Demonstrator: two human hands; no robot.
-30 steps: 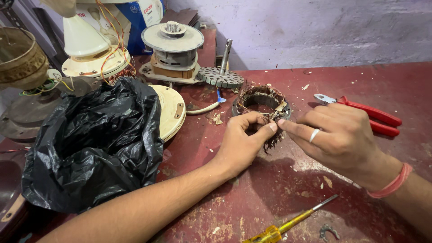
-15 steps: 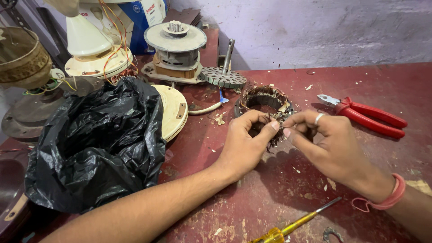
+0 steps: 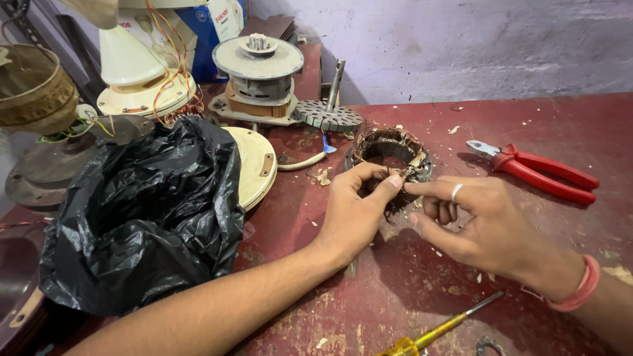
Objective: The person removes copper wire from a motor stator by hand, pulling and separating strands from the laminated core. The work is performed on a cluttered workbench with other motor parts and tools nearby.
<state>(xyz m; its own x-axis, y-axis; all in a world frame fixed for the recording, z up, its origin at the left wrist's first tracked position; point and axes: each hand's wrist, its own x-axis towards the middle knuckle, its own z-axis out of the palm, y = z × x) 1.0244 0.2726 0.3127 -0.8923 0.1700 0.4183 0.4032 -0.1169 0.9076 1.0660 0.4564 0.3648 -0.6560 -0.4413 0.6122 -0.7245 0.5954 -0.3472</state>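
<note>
fingers of the left hand are pinched narrow, thumb and forefinger closed on a strand at the near rim of the wound stator ring. fingers of the right hand are also narrow: forefinger and thumb extended to the same spot, the remaining fingers curled under. the two fingertip pairs almost touch.

head view. the stator ring lies flat on the red workbench, directly beyond the fingertips, its near edge under them. red-handled pliers lie to the right of the right fingers, well apart. a yellow-handled screwdriver lies near the person, below the right wrist. a black plastic bag sits left of the left forearm; a cream round cover leans just behind it. a motor assembly and a perforated disc on a shaft stand beyond the left fingers.

procedure, as judged from this view: keep the ring flat on the bench, steady the strand with one pinch and draw with the other, pulling along the slot rather than across it, so that the fine wire does not snap or cut the skin.

change against the earlier pictures: the right hand has shifted left and closer to the left fingertips; one second ago it lay flatter and nearer the pliers. the left pinch stays at the same point on the ring. ring, pliers and bag have not moved.
</note>
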